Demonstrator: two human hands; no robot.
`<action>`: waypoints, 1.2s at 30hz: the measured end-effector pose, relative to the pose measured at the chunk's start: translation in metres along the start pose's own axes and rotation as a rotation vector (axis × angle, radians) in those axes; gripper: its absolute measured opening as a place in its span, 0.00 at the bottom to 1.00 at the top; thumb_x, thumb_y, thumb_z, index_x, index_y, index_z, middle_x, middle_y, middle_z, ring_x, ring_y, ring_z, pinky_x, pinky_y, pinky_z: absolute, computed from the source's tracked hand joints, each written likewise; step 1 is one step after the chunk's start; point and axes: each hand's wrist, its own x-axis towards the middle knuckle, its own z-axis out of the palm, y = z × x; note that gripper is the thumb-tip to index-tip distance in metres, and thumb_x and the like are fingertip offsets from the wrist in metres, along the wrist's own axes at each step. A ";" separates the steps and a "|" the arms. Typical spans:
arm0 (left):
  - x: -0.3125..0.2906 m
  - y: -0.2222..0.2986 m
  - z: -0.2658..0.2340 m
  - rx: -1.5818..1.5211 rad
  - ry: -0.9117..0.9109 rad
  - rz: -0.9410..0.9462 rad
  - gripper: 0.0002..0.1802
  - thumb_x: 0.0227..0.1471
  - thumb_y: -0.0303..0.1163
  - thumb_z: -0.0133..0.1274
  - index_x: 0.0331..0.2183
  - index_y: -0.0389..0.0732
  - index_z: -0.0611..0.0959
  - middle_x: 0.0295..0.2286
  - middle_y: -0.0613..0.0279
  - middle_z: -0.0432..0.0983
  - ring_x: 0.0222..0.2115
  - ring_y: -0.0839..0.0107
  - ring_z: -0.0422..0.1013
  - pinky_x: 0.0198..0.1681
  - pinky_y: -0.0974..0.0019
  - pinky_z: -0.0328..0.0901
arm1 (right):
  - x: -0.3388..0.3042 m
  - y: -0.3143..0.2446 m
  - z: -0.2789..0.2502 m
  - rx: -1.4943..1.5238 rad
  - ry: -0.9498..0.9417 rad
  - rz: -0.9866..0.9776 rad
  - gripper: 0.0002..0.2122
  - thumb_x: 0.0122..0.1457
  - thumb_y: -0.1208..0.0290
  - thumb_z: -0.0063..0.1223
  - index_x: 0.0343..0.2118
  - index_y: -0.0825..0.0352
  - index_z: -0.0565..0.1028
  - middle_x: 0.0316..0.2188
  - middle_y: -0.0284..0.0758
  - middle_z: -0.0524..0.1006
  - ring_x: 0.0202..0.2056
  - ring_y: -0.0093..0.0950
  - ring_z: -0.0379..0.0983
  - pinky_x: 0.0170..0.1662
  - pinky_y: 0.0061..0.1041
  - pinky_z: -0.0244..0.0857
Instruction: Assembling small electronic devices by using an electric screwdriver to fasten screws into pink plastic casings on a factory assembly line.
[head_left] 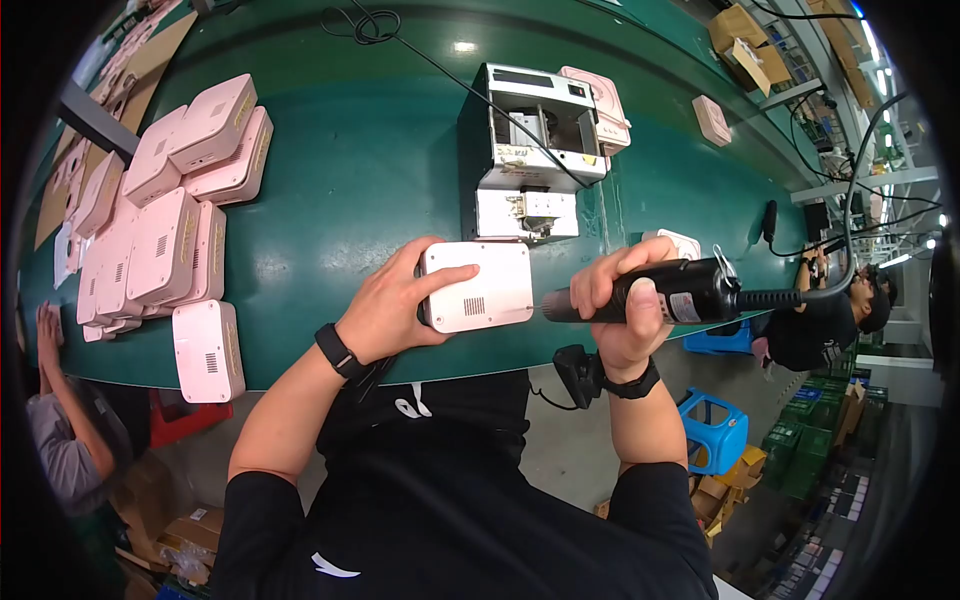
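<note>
My left hand (390,305) holds a pale pink plastic housing (505,268) at its left end, thumb and fingers around the sides and the index finger lying over the top. The housing has a vent grille and screw holes in its upper face. In my right hand (625,310) is a black corded electric screwdriver (690,292), gripped around its body and lying nearly level. Its thin bit points left at the housing's lower right corner; whether it sits in the hole I cannot tell. Just beyond the housing stands a metal screw feeder (475,150).
Several pink housings (165,245) are piled on the green table (350,150) at the left. Another pink part (612,110) stands behind the feeder, and a small one (711,120) lies farther right. A black cable (440,70) crosses the feeder. Other people sit at both sides.
</note>
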 end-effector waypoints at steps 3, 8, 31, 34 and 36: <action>0.001 0.002 -0.001 -0.002 -0.007 -0.004 0.43 0.28 0.30 0.71 0.52 0.60 0.78 0.51 0.54 0.64 0.48 0.53 0.68 0.50 0.58 0.68 | -0.001 0.000 0.000 -0.024 -0.024 0.017 0.14 0.59 0.61 0.51 0.38 0.65 0.63 0.18 0.35 0.67 0.16 0.25 0.61 0.22 0.28 0.62; -0.002 0.001 -0.001 0.008 -0.010 -0.016 0.42 0.29 0.30 0.70 0.52 0.59 0.78 0.51 0.54 0.64 0.48 0.53 0.68 0.51 0.57 0.67 | 0.018 -0.009 0.008 -0.091 -0.054 0.015 0.13 0.60 0.62 0.48 0.39 0.65 0.63 0.19 0.35 0.67 0.16 0.26 0.62 0.23 0.30 0.62; -0.003 -0.001 -0.001 -0.011 0.012 -0.002 0.40 0.30 0.33 0.70 0.51 0.60 0.78 0.49 0.57 0.65 0.48 0.56 0.68 0.50 0.57 0.68 | 0.002 -0.033 0.046 -0.009 -0.131 0.089 0.21 0.57 0.52 0.54 0.38 0.62 0.61 0.19 0.33 0.68 0.17 0.25 0.64 0.25 0.28 0.63; -0.003 -0.001 0.000 -0.011 0.006 -0.002 0.40 0.30 0.33 0.70 0.51 0.60 0.77 0.49 0.57 0.65 0.48 0.56 0.68 0.50 0.57 0.68 | -0.002 -0.029 0.048 -0.006 -0.125 0.107 0.21 0.56 0.52 0.56 0.38 0.62 0.61 0.19 0.33 0.68 0.17 0.25 0.64 0.25 0.28 0.63; -0.003 -0.002 0.000 -0.001 0.014 0.013 0.40 0.30 0.34 0.70 0.51 0.60 0.78 0.49 0.56 0.65 0.48 0.55 0.68 0.50 0.57 0.68 | -0.007 -0.018 0.047 -0.006 -0.120 0.125 0.21 0.55 0.53 0.57 0.38 0.62 0.60 0.19 0.33 0.68 0.18 0.26 0.64 0.25 0.28 0.63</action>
